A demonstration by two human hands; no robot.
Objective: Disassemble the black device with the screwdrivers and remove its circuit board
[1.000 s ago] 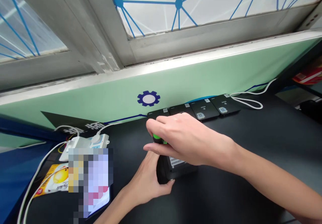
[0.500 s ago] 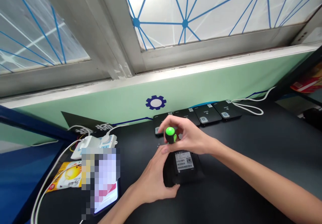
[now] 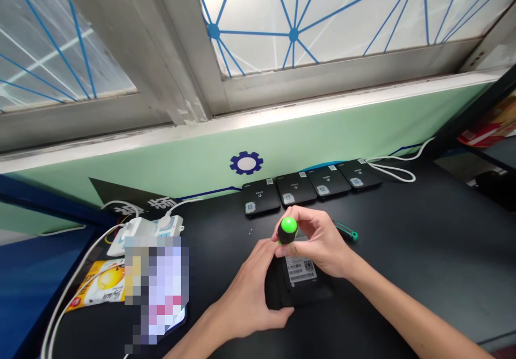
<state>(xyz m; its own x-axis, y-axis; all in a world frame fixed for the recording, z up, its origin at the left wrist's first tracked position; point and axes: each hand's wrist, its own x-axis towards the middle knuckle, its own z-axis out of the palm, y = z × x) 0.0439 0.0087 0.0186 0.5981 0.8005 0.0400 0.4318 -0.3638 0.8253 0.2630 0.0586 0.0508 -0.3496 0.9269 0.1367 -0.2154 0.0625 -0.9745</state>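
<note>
A person's right hand (image 3: 320, 243) pinches a green-capped screwdriver (image 3: 287, 230) in a narrow fingertip grip above a black labelled device (image 3: 303, 289), which the left hand (image 3: 245, 300) clasps on a dark desk (image 3: 403, 273), four similar devices (image 3: 328, 182) lined up just beyond
</note>
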